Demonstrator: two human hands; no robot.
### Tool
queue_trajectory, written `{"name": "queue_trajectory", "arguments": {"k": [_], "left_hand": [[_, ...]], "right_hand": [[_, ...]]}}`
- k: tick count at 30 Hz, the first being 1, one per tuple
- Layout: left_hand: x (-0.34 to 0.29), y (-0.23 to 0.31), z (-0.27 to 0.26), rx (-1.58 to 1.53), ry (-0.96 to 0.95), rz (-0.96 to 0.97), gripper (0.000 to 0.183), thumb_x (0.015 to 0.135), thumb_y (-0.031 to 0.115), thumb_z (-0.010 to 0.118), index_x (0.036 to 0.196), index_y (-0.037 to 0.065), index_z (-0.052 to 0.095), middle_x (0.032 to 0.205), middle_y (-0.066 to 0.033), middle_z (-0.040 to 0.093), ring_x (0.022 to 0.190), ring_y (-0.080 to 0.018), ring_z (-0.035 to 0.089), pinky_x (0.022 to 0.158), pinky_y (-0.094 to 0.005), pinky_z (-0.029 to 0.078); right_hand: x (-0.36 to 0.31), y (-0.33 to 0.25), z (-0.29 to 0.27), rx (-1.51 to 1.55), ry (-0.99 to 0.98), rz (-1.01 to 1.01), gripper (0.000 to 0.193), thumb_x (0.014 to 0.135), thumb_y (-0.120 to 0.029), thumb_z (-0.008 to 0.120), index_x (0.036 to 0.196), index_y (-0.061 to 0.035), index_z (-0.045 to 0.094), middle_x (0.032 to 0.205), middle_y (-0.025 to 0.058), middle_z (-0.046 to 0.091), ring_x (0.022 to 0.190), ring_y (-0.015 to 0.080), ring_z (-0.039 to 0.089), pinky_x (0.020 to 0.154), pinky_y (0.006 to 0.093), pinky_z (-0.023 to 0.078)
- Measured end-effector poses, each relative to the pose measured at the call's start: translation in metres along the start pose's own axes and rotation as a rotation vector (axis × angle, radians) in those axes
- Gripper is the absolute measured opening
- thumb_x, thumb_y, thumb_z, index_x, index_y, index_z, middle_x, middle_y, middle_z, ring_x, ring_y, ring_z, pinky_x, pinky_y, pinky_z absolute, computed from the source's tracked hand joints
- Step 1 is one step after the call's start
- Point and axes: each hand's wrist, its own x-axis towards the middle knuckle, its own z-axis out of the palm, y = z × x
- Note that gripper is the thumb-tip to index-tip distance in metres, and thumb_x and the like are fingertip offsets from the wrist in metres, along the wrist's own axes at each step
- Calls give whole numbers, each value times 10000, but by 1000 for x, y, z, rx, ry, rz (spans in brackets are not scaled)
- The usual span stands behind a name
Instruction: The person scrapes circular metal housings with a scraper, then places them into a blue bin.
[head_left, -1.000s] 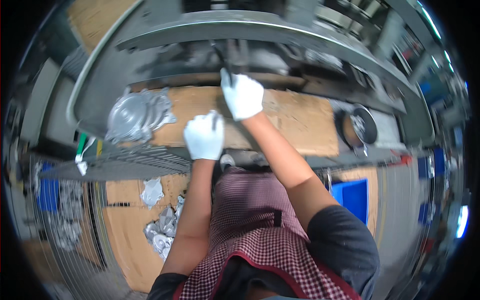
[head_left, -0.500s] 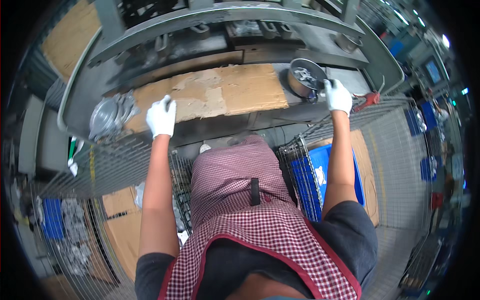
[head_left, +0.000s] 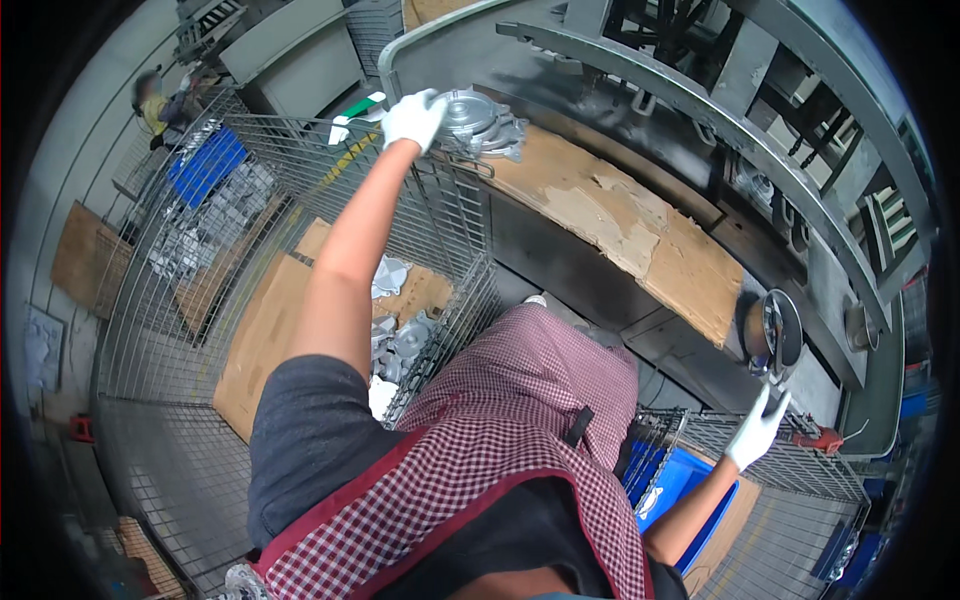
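— Silver metal castings (head_left: 478,122), flat, rounded and lugged, form a stack; where does it lie?

— It lies at the left end of a long brown cardboard sheet (head_left: 600,205), its surface torn in pale patches, which covers much of a grey metal desk (head_left: 815,372).

— Which hand is at the stack?

— The left hand (head_left: 413,118), in a white fabric glove, is at its left rim, arm extended. The fingers bend toward the metal; whether they grip it cannot be told.

— And the right hand?

— The right hand (head_left: 758,435), likewise gloved, is just beside a dark grey, round metal pot (head_left: 791,322). Two of its fingers stand apart in a V, pointing toward the pot; whether the tips hold anything cannot be told.

— Where is the pot?

— On the desk, just past the right end of the cardboard, with shiny metal showing inside. A red tool (head_left: 824,440) lies near the right hand.

— What occupies the lower area?

— Left of the red-and-white checked apron (head_left: 480,425), more silver castings (head_left: 402,338) lie within a grey wire cage (head_left: 455,215); to its right, a blue plastic bin (head_left: 684,470) stands partly behind the right forearm.
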Motion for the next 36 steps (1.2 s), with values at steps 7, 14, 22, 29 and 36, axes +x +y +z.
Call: {"name": "queue_trajectory", "arguments": {"k": [7,14,22,29,36], "left_hand": [[69,-50,46,106,-385,-180,714,825,608,418,1306,85,495,1340,-170,477,1226,-318,473,1007,-411,370],[90,-71,69,-169,-611,-321,718,774,577,599,1196,-4,587,1251,-149,567,1130,-258,546,950,-342,397],[81,-50,80,-346,-721,-250,537,773,427,697,1103,6,644,1026,-62,654,899,-171,587,806,-303,444],[54,-19,70,-345,-721,-107,722,749,583,619,1165,-6,602,1158,-166,612,1054,-262,573,913,-333,410],[32,5,58,-174,-39,-223,732,866,631,319,1067,2,636,1074,-257,607,1072,-398,554,899,-456,411]], "right_hand": [[-96,66,30,-99,-165,92,569,913,-458,479,1373,-131,408,1297,171,518,1125,363,533,931,396,411],[-127,127,35,-264,-266,249,509,920,-413,487,1317,-94,473,1207,191,574,1047,373,572,875,414,440],[-97,98,53,-204,-238,128,502,923,-389,487,1310,-70,478,1237,176,563,1094,355,555,898,394,430],[-87,42,56,-46,-258,93,507,917,-370,510,1324,-71,464,1257,179,548,1127,325,547,935,356,413],[-30,43,8,36,252,-78,416,897,-302,575,1228,-52,554,1156,195,592,1059,306,574,903,374,426]]}}
